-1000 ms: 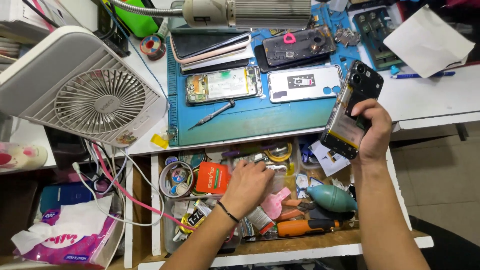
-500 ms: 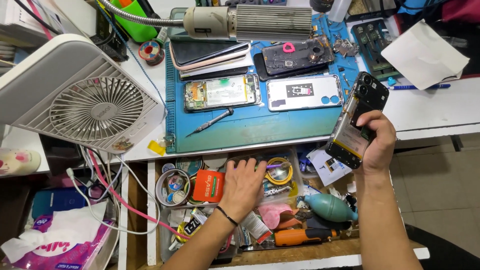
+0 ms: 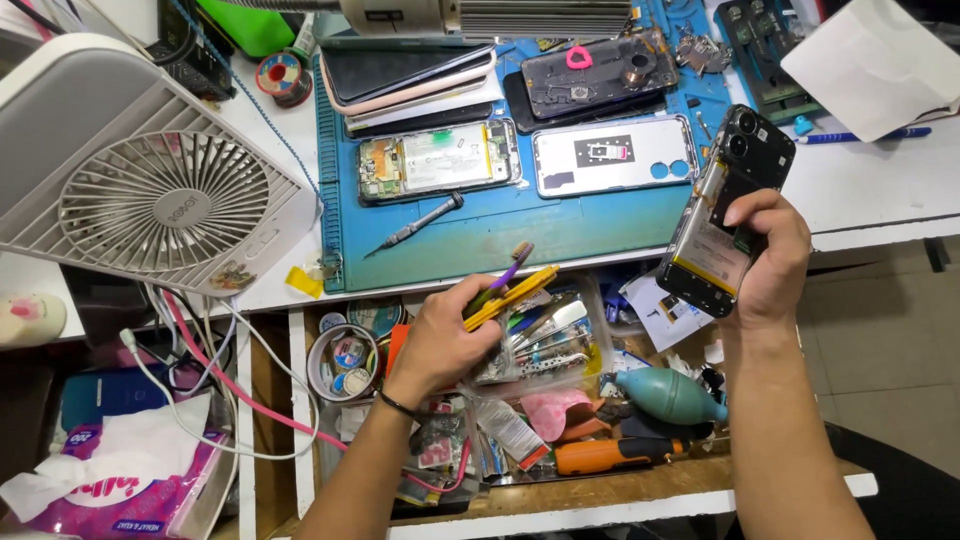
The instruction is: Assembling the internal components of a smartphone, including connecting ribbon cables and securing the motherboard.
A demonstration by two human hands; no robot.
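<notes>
My right hand (image 3: 768, 262) grips an opened phone (image 3: 723, 208) with its back off, tilted upright past the blue work mat's right edge, its battery and camera module showing. My left hand (image 3: 440, 337) is over the open drawer (image 3: 640, 492), closed around a bunch of small tools (image 3: 512, 287): a yellow pry tool and a purple-handled brush stick out toward the mat. A clear plastic tub of metal tweezers (image 3: 548, 340) lies just right of that hand.
On the blue mat (image 3: 500, 235) lie another opened phone (image 3: 438, 160), a white back cover (image 3: 612, 155), a stack of phones (image 3: 410, 80), a dark back cover (image 3: 600, 75) and a screwdriver (image 3: 412, 225). A white fan (image 3: 150, 190) stands left. The drawer holds a teal air blower (image 3: 668, 395), an orange-handled driver (image 3: 610, 455), tape rolls.
My left hand has lifted out of the drawer clutter holding a bunch of tools. The right hand with the phone has stayed almost still.
</notes>
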